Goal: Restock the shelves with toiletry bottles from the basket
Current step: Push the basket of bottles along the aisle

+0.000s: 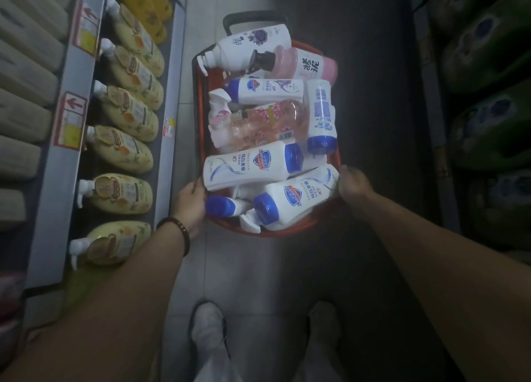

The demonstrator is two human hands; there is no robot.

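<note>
at the middle of the frame, your basket (pixel 290 232) is heaped with lying toiletries: white bottles (pixel 247 167) with blue caps, a clear bottle (pixel 267 122) with pink print, and a pink bottle (pixel 307 65) at the far end. your left hand (pixel 191 206) curls round the basket's near left rim; your right hand (pixel 353 183) grips the near right rim. whether the basket rests on the floor, you can't tell. along the left edge runs a shelf (pixel 66 140) lined with yellow bottles (pixel 126 154). a bracelet (pixel 179 229) rings your left wrist.
</note>
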